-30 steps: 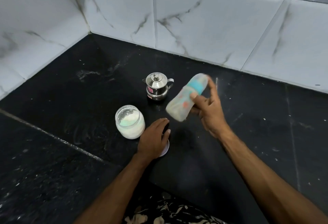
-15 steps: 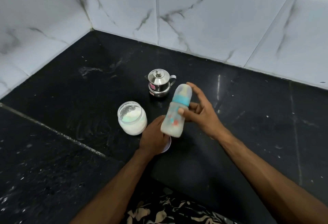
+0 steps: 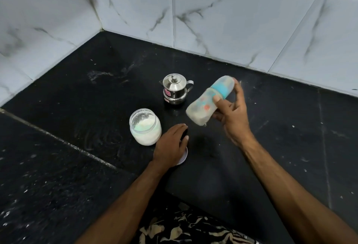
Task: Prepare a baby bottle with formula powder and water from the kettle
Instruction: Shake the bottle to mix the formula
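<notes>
1. Our right hand (image 3: pixel 231 114) grips the baby bottle (image 3: pixel 210 100) around its waist and collar, thumb across the front just below the teal ring, fingers curled behind. The bottle is in the air, tilted steeply with its capped top up and to the right, and it is blurred.
2. We judge the bottle light and fairly stiff, a cloudy plastic holding pale liquid. Capped, it should tolerate tilting, but smooth walls could slip, so the narrowed waist under the ring is the sensible hold.
3. The right forearm reaches in from lower right, wrist cocked so the bottle's base points down-left, over bare counter (image 3: pixel 280 137).
4. Our left hand (image 3: pixel 170 145) rests palm-down on a white lid (image 3: pixel 184 156), fingers loosely bent and clasping nothing.
5. Just left of that hand stands the open jar of formula powder (image 3: pixel 145 126), upright.
6. Beyond both hands, the small steel kettle (image 3: pixel 175 89) sits lidded on the counter, clear of bottle and jar.
</notes>
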`<state>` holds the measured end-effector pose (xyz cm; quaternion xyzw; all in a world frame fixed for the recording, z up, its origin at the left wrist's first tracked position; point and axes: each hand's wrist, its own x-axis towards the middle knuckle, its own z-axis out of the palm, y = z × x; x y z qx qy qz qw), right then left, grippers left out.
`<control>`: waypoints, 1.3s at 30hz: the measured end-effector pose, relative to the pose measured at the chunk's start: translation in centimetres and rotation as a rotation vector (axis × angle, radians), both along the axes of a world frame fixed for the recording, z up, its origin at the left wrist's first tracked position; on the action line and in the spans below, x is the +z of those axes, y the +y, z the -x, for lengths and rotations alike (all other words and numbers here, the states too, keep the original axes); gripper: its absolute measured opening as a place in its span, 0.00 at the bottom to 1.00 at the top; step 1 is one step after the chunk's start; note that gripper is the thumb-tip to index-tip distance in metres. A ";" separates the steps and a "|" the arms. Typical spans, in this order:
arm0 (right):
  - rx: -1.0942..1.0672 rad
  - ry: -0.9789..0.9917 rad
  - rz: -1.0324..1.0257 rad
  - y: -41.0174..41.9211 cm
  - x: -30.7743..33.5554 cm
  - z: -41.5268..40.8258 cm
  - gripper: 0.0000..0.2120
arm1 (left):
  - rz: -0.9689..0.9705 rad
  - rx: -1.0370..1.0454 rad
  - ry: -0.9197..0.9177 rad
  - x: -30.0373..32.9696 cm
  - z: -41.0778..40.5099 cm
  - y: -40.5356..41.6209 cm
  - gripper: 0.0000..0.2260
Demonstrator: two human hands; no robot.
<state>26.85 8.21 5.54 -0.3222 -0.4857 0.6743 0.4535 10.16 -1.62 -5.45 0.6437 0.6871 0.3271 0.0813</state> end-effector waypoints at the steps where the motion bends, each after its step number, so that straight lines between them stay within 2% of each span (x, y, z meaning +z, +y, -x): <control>1: 0.074 -0.030 -0.020 -0.5 -0.4 0.1 0.37 | -0.005 -0.014 -0.029 0.1 0.0 0.0 0.16; 4: 0.316 -0.142 -0.068 -2.1 -1.3 0.1 0.39 | -0.027 -0.057 -0.136 0.8 -0.1 -0.3 0.20; 5: 0.290 -0.130 -0.071 -1.9 -1.2 0.1 0.39 | -0.035 -0.047 -0.121 0.7 -0.1 -0.3 0.20; 8: -0.006 0.002 -0.007 0.0 -0.1 0.0 0.35 | -0.014 0.013 -0.008 0.1 -0.1 0.0 0.16; 10: -0.064 0.067 0.012 0.4 0.0 0.0 0.32 | 0.001 0.007 0.001 0.1 -0.1 0.0 0.15; 11: -0.011 0.051 0.017 -0.1 -0.3 0.1 0.32 | -0.016 -0.004 -0.012 0.2 -0.1 0.0 0.14; 14: 0.321 -0.113 -0.040 -2.3 -1.4 0.3 0.37 | -0.056 -0.052 -0.224 1.0 -0.2 -0.5 0.16; 15: 0.344 -0.138 -0.064 -2.4 -1.5 0.3 0.38 | -0.030 -0.056 -0.256 1.0 -0.2 -0.5 0.17; 16: 0.287 -0.125 -0.066 -2.0 -1.2 0.3 0.38 | -0.019 -0.027 -0.235 0.9 -0.2 -0.4 0.16; 19: -0.029 0.001 0.037 0.1 0.2 0.2 0.37 | -0.009 0.008 -0.001 -0.2 0.0 0.1 0.16; 20: -0.050 0.028 0.045 0.3 0.2 0.2 0.36 | -0.001 0.005 0.012 -0.3 0.0 0.1 0.16; 21: -0.020 0.015 0.036 0.1 0.1 0.2 0.36 | -0.008 0.004 0.003 -0.3 0.0 0.1 0.16; 24: 0.281 -0.126 -0.021 -2.1 -1.0 0.5 0.38 | -0.006 0.008 -0.196 0.4 0.0 -0.3 0.18; 25: 0.337 -0.153 -0.034 -2.4 -1.1 0.5 0.38 | -0.026 -0.007 -0.212 0.5 -0.2 -0.4 0.18; 26: 0.317 -0.142 -0.040 -2.2 -1.0 0.6 0.38 | -0.047 -0.004 -0.201 0.5 -0.3 -0.4 0.17; 28: 0.129 -0.062 -0.006 -1.0 -0.2 0.7 0.38 | -0.061 0.023 -0.057 0.1 -0.2 -0.2 0.15; 30: -0.022 0.035 0.026 0.1 0.6 0.6 0.37 | -0.019 0.015 0.013 -0.3 0.0 0.1 0.16; 32: -0.005 0.035 0.029 -0.2 0.4 0.6 0.37 | 0.021 0.013 0.021 -0.4 0.1 0.1 0.16; 36: 0.338 -0.130 0.011 -2.9 -1.4 0.4 0.40 | 0.006 0.007 -0.225 0.8 -0.2 -0.7 0.19; 37: 0.336 -0.128 0.003 -2.9 -1.3 0.4 0.40 | -0.018 -0.017 -0.238 0.9 -0.3 -0.7 0.18; 39: 0.163 -0.052 0.024 -1.6 -0.7 0.3 0.38 | -0.028 0.014 -0.095 0.4 -0.2 -0.3 0.16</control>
